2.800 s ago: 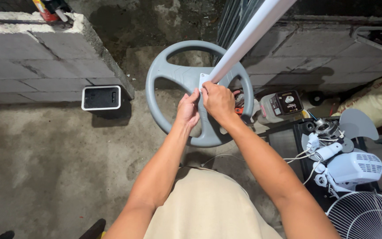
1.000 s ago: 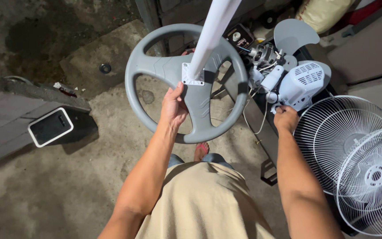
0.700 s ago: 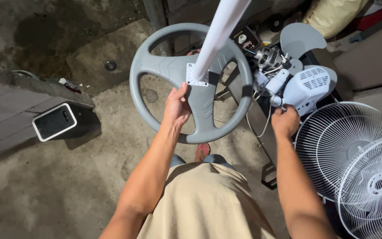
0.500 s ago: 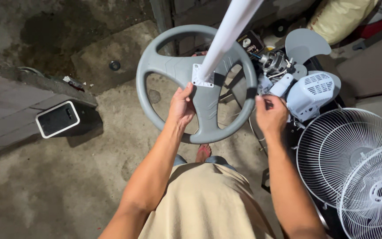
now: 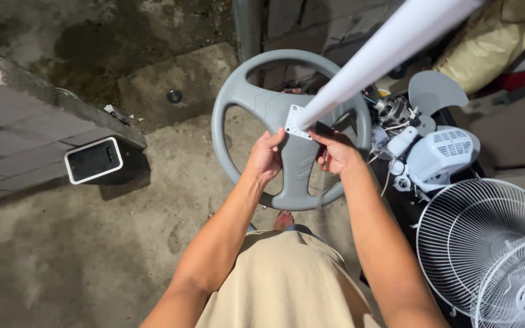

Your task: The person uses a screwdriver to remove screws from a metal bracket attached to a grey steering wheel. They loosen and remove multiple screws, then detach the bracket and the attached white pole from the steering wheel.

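Now both hands on fan base [image 5: 293, 170]

- I see a rough concrete floor [image 5: 62, 255], stained dark and damp near the top.
- Grey block ledge [image 5: 13, 130] on my left, with a small white-framed black box [image 5: 93, 160] against it.
- Block wall [image 5: 311, 21] ahead; light is dim and patchy.

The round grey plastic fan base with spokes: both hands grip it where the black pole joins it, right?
Not quite: the pole is white, not black. The head view shows the left hand and right hand at the round grey plastic fan base where that white pole meets it.
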